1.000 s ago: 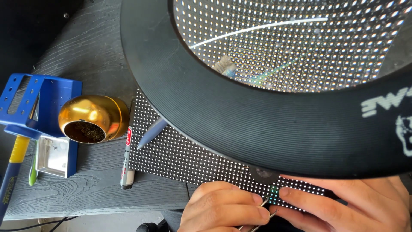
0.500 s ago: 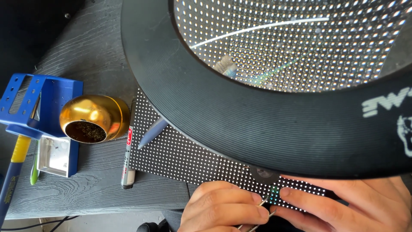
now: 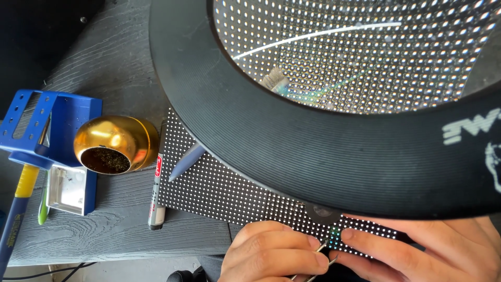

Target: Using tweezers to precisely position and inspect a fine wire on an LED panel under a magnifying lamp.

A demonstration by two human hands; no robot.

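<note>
Because the tweezers (image 3: pixel 318 256) worked right at the near edge of the dotted LED panel (image 3: pixel 219 188), under the black rim of the ring magnifier (image 3: pixel 292 151), a slip of their tips could, it seemed, scrape neighbouring dots or flick a small part off the worktop (image 3: pixel 115 68). The rim also hid much of the panel, so a misjudged reach looked likely. The left hand (image 3: pixel 271 253), at 6 o'clock in the view, had its fingers (image 3: pixel 300 244) curled tight together, pinching the tweezers. The right hand (image 3: pixel 417 250), at 5 o'clock, lay with fingers nearly straight and close together, one fingertip pressing the panel beside a small green glow. At 9 o'clock stood a brass tip-cleaner pot (image 3: pixel 115 143) and a blue stand (image 3: pixel 47 141); a marker pen (image 3: pixel 155 193) lay along the panel's left edge.
</note>
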